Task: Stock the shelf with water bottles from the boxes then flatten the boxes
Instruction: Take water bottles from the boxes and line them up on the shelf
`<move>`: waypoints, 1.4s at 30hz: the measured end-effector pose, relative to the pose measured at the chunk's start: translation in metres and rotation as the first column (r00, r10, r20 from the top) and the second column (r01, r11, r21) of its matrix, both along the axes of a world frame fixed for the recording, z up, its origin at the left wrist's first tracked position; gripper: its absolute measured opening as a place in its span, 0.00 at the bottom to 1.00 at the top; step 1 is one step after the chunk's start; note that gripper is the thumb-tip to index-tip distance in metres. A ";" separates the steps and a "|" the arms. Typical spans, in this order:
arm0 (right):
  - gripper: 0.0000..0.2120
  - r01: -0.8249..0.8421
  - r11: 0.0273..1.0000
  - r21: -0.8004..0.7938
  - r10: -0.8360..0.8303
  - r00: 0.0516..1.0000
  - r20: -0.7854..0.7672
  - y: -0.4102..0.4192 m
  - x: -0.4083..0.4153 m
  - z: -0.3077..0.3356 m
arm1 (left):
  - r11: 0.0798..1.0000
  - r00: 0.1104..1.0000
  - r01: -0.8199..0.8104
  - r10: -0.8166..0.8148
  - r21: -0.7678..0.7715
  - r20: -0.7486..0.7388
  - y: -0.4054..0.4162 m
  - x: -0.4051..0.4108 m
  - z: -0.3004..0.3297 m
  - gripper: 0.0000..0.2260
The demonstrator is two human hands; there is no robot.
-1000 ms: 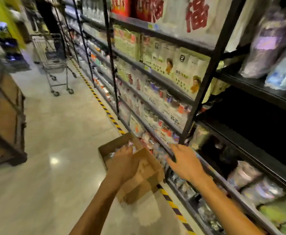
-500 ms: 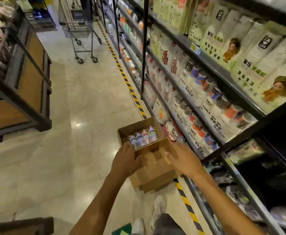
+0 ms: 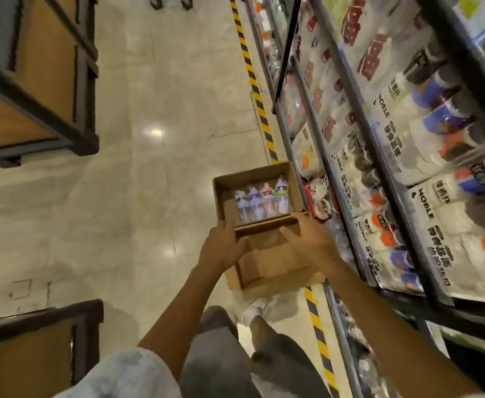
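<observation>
My left hand [image 3: 224, 248] and right hand [image 3: 310, 242] grip the near cardboard box [image 3: 267, 265] — fingers spread; its contents are hidden. The far box [image 3: 221, 196] holds four blurred water bottles [image 3: 261, 201] — beside the shelf [image 3: 359, 156].

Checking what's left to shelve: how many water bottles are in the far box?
4, upright in one row inside the far box: first bottle, second, third, fourth, left to right. The near box may hide others.
</observation>
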State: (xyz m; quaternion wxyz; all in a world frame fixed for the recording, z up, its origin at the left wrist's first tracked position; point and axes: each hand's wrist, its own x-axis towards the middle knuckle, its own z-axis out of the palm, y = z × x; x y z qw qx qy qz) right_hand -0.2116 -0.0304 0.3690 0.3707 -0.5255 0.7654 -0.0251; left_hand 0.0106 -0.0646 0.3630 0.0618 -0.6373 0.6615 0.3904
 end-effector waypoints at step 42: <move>0.57 0.455 0.783 0.425 -0.581 0.779 0.236 -0.276 0.036 -0.804 | 0.569 0.604 -0.635 0.787 0.523 -0.123 -0.215 -0.024 -0.800 0.49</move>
